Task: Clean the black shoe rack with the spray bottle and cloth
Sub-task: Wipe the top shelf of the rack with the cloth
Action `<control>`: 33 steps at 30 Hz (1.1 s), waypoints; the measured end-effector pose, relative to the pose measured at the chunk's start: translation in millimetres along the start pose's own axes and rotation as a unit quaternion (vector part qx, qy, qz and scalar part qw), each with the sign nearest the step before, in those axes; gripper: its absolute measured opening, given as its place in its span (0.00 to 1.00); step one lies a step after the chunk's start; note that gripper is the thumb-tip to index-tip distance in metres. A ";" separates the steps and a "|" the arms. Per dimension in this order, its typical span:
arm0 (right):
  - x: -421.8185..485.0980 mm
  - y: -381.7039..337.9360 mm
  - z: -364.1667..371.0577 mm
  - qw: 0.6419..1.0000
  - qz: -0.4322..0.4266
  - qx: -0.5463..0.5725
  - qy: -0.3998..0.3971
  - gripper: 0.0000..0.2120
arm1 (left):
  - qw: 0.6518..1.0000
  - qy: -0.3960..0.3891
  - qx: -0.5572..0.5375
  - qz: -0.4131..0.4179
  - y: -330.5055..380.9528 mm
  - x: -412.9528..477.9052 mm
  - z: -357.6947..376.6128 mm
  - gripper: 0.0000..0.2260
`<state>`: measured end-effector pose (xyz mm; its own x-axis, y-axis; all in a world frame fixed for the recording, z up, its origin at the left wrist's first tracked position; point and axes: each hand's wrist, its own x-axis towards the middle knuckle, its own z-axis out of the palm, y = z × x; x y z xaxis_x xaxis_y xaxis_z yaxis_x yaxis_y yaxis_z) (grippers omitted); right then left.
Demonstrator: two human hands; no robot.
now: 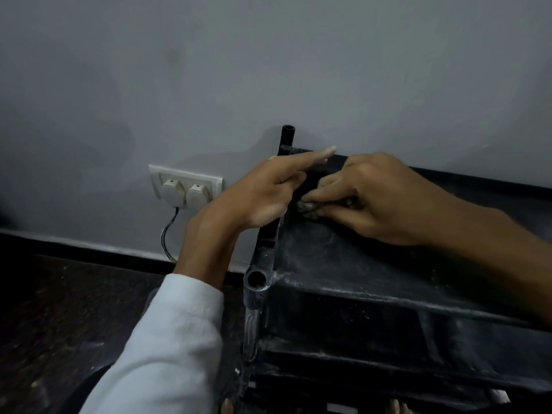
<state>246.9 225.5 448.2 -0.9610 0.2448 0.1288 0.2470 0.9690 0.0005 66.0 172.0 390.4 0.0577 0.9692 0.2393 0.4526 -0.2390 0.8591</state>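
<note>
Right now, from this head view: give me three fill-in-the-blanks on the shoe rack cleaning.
The right hand presses a dirty ___ onto the top shelf of the black shoe rack.
The left hand has its ___ finger sticking out straight.
The wall socket holds ___ plugs.
Missing: cloth; index; two.

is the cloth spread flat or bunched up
Bunched: the cloth is a small wad the right hand pinches on the shoe rack.
</note>
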 end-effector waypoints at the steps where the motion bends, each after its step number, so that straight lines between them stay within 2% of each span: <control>1: -1.9 -3.9 1.1 1.000 -0.010 0.027 0.001 0.13 | 1.000 0.000 -0.006 -0.005 -0.5 0.0 0.0 0.25; 3: -11.5 -10.3 1.5 0.996 -0.037 0.076 -0.005 0.12 | 1.000 -0.005 -0.025 -0.010 -1.1 -0.3 0.5 0.26; 6: -25.2 -6.7 -3.5 0.994 -0.063 0.091 -0.023 0.13 | 0.999 -0.008 -0.032 -0.008 -1.5 -0.1 1.2 0.27; 10: -17.2 12.1 -8.0 0.997 -0.034 0.058 -0.028 0.14 | 1.000 -0.006 0.011 0.010 -1.6 0.2 -0.2 0.25; 15: 6.3 11.3 2.5 1.000 0.004 -0.009 0.007 0.13 | 1.000 0.002 -0.007 0.010 -2.2 -0.1 0.3 0.25; 22: -15.8 10.6 1.0 0.998 -0.043 0.047 0.004 0.15 | 0.999 -0.008 -0.041 0.012 -4.7 -0.7 0.2 0.32; 25: -2.8 23.8 1.9 1.000 -0.028 0.000 0.013 0.14 | 0.998 -0.023 -0.056 0.000 -6.0 1.6 0.3 0.36; 28: 15.5 28.3 7.3 0.998 0.019 -0.042 0.032 0.12 | 0.997 -0.020 -0.072 0.003 -9.8 2.0 0.6 0.35; 30: 20.2 24.2 13.3 0.997 0.035 -0.041 0.052 0.12 | 0.997 -0.014 -0.080 0.005 -11.3 1.5 0.1 0.35; 33: 11.1 16.0 15.5 0.999 0.013 0.008 0.051 0.12 | 0.997 -0.006 -0.080 0.008 -12.1 1.7 -0.5 0.37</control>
<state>238.2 244.2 434.2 -0.9364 0.2658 0.2289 0.2686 0.9631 -0.0195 60.2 176.5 380.7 0.0755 0.9656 0.2486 0.3046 -0.2598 0.9164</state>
